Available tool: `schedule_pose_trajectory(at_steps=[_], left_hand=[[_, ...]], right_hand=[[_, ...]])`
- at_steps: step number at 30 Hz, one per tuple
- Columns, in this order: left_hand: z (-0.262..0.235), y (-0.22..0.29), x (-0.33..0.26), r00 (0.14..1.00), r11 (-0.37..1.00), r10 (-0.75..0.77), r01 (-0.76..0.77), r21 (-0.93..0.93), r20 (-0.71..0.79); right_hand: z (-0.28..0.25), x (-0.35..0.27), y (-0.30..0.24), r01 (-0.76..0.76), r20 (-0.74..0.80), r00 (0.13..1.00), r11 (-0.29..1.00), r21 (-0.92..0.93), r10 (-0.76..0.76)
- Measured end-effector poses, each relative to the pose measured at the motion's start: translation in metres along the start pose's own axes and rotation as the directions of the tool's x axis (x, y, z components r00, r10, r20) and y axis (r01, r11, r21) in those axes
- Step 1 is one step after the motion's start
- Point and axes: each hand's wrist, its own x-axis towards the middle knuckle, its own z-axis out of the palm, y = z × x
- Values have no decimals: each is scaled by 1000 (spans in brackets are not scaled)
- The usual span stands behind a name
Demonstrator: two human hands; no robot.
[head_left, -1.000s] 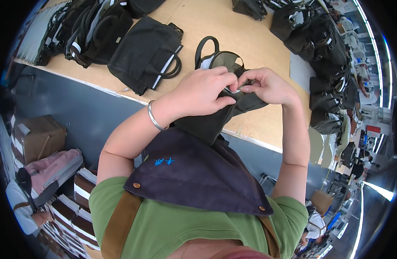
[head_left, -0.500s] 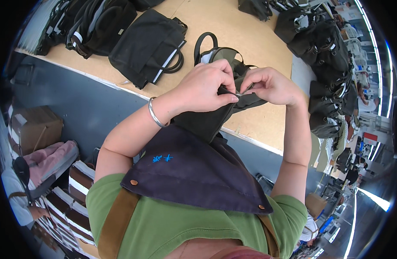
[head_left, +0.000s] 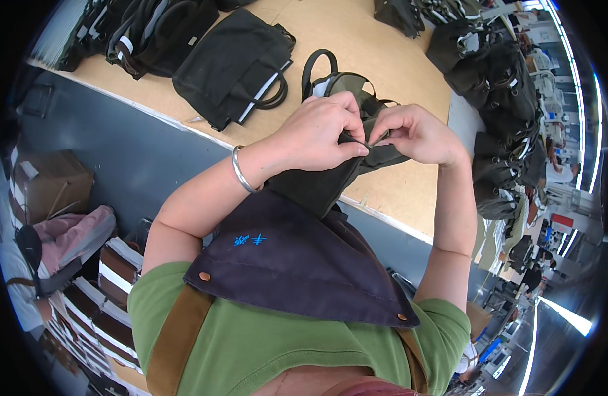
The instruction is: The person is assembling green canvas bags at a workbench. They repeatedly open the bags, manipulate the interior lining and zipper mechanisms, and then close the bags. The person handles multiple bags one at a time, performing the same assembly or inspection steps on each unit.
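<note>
A dark fabric bag (head_left: 317, 185) rests over the table's near edge and against my apron (head_left: 284, 264), with its looped handle (head_left: 319, 58) standing up at the far side. My left hand (head_left: 330, 132) pinches the bag's edge between thumb and fingers. Right beside it, my right hand (head_left: 409, 135) is closed in a pinch on the same edge, the fingertips of both hands almost meeting. What small part lies between the fingertips is too fine to make out. A silver bangle (head_left: 241, 169) circles my left wrist.
A finished-looking black bag (head_left: 231, 66) lies flat on the wooden table (head_left: 376, 56) to the left. More dark bags (head_left: 162, 39) are heaped at the far left, and others (head_left: 499, 86) along the right. A brown carton (head_left: 53, 181) stands on the floor at left, near a person (head_left: 20, 284).
My hands stay pinched at the same spot on the bag, with slight fingertip movement. The view has shifted a little, so the surroundings sit slightly differently.
</note>
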Motion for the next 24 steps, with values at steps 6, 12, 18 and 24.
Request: schedule_pose_trajectory(at_steps=[6, 12, 18, 24], left_hand=[[3, -2, -1, 999, 999, 30, -31, -15, -34], [1, 3, -3, 1000, 999, -8, 7, -33, -25], [2, -2, -6, 997, 1000, -9, 8, -19, -81], [-1, 1, -7, 993, 998, -55, 57, 17, -100]], right_hand=[[0, 0, -2, 31, 11, 999, 999, -24, -30], [0, -1, -9, 67, 46, 997, 991, -115, -62], [-2, -1, -8, 92, 79, 993, 993, -68, -87], [0, 0, -1, 28, 74, 997, 999, 35, -30]])
